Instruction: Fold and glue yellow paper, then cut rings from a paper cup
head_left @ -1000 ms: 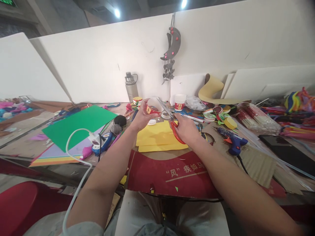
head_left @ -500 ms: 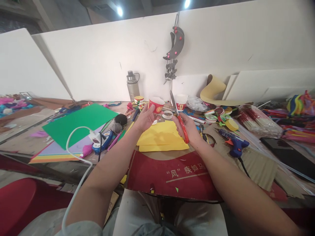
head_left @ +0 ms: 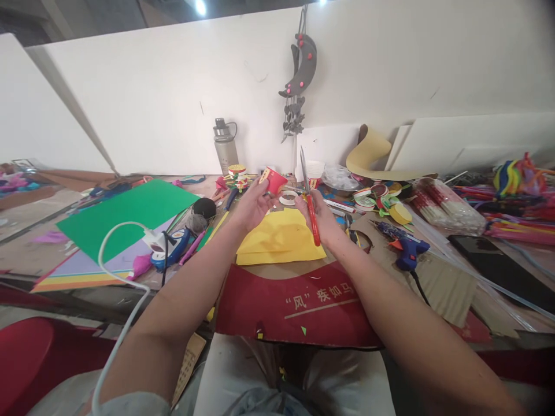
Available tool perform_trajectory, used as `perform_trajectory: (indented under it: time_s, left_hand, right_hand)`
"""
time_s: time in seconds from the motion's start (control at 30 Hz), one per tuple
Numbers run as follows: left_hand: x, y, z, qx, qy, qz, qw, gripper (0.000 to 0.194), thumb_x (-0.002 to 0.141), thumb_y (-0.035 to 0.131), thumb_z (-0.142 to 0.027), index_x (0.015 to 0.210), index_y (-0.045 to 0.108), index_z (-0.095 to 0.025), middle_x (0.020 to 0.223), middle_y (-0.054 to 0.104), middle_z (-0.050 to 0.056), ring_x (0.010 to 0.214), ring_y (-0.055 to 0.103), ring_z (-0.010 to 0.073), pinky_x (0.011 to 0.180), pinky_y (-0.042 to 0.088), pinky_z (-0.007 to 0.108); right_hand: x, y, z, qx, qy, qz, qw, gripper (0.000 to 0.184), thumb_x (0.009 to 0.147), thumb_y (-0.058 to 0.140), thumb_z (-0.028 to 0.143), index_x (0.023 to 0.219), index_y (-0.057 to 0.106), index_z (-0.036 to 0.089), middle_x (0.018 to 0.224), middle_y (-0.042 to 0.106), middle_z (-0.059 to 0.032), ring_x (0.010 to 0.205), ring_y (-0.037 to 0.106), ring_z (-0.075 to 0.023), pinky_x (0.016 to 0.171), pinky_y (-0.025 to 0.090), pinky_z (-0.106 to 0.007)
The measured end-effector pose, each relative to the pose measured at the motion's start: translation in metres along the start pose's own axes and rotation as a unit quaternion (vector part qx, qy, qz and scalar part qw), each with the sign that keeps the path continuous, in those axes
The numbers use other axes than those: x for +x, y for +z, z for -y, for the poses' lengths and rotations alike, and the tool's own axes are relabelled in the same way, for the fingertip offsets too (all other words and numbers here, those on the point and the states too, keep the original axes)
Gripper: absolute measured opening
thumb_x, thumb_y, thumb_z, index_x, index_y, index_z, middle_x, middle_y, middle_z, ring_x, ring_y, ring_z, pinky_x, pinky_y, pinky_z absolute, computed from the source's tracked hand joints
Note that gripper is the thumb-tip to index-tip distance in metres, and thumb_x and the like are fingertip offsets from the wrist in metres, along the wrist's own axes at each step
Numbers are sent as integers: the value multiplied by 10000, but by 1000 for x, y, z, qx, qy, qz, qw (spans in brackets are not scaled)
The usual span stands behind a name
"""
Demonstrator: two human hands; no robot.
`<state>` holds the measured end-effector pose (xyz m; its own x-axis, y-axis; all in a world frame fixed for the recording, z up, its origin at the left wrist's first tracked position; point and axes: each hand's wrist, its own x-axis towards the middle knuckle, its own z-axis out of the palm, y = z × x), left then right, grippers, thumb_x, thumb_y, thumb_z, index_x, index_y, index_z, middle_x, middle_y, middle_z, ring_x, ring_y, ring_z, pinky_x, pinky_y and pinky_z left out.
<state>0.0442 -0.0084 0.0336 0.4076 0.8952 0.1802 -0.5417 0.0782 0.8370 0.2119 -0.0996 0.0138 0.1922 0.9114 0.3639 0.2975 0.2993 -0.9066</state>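
Note:
A red paper cup point(head_left: 276, 181) is tilted in my left hand point(head_left: 255, 203), which grips it by the side above the table. In my right hand point(head_left: 321, 216) I hold scissors with red handles point(head_left: 313, 222), the blades pointing up and away from me. The blades look nearly closed and stand apart from the cup. Below both hands lie yellow sheets point(head_left: 281, 240) on brown cardboard. A white ring of tape point(head_left: 288, 198) sits just beyond them. Behind the scissors stand stacked white paper cups point(head_left: 315, 169), partly hidden.
A blue glue gun point(head_left: 407, 251) and a black phone point(head_left: 489, 266) lie to the right. Green paper point(head_left: 130, 214) and a blue-and-white device with a white cable point(head_left: 176, 248) are on the left. A bottle point(head_left: 225, 150) stands by the white board. Red cardboard point(head_left: 295, 306) overhangs the front edge.
The cup has tipped over in my left hand, its opening turned from upward to sideways. The scissors have turned a little more upright. The whole view has shifted slightly.

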Motion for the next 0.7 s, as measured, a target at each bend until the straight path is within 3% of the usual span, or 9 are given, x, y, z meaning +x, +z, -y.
perform_trajectory:
  time_s: [0.07,0.13,0.23,0.33,0.53,0.7]
  left_hand:
    - [3,-2,-7,-19,15,-57,998,302,896,873,-374,1032,664,-203,924,791,24,812,773,152,665,517,242]
    - [6,-7,-13,-37,21,-103,994,284,918,852,-386,987,660,-188,859,768,20,775,765,141,642,494,232]
    - [12,-14,-17,-58,26,-147,987,249,936,824,-361,940,653,-181,803,742,9,732,749,127,634,494,228]
    - [15,-17,-15,-60,29,-145,987,213,934,807,-330,940,651,-186,832,761,19,769,764,136,660,515,231]
    - [13,-16,-9,-12,63,-116,991,333,847,883,-334,1007,615,-217,912,807,7,784,782,141,663,514,234]
    - [11,-15,-9,23,51,-133,989,414,841,892,-471,1008,610,-217,866,790,17,789,796,165,664,481,246]
  right_hand:
    - [-1,-3,-1,-50,-15,19,998,641,913,560,834,1186,585,253,1050,721,-57,971,682,-237,898,562,-381]
    - [-2,-6,1,-129,-15,37,991,595,959,561,783,1173,624,232,1095,751,-96,1035,696,-271,954,543,-407]
    - [-5,-9,7,-244,3,78,967,475,1034,560,675,1088,685,220,1066,778,-130,1052,719,-300,913,526,-385]
    - [-7,-10,15,-294,24,121,948,417,1052,598,616,1030,715,216,1031,793,-132,993,738,-286,826,511,-336]
    - [-10,-11,19,-245,53,161,954,472,1038,608,669,979,718,214,843,755,-75,767,720,-223,687,512,-295]
    - [-4,-6,-1,-199,27,99,975,495,995,639,699,1049,732,217,821,723,-61,778,712,-232,706,568,-331]
